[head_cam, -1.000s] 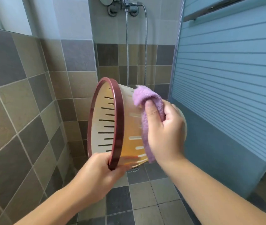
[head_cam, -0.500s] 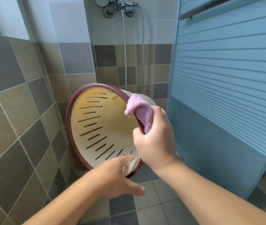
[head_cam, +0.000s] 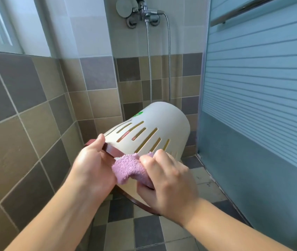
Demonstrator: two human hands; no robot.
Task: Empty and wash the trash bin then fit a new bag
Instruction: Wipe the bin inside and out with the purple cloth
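A cream slotted trash bin (head_cam: 164, 124) with a dark red rim (head_cam: 112, 149) is held in the air, tilted with its closed base pointing away and up and its mouth toward me. My left hand (head_cam: 91, 165) grips the rim on the left side, thumb on top. My right hand (head_cam: 165, 182) holds a purple cloth (head_cam: 128, 168) bunched over the rim near the mouth, fingers reaching inside the bin. A small green sticker (head_cam: 138, 114) shows near the base. The bin's inside is hidden.
I stand in a tiled shower corner. A shower mixer (head_cam: 142, 12) with hanging hoses (head_cam: 169, 69) is on the back wall. A striped frosted glass door (head_cam: 261, 105) closes the right side. Brown and grey tiles cover the left wall (head_cam: 17, 124) and floor (head_cam: 144, 229).
The bin has been turned from mouth facing left and toward the wall to base pointing away. My left hand shifted along the rim, and the cloth moved from the outer wall to the rim.
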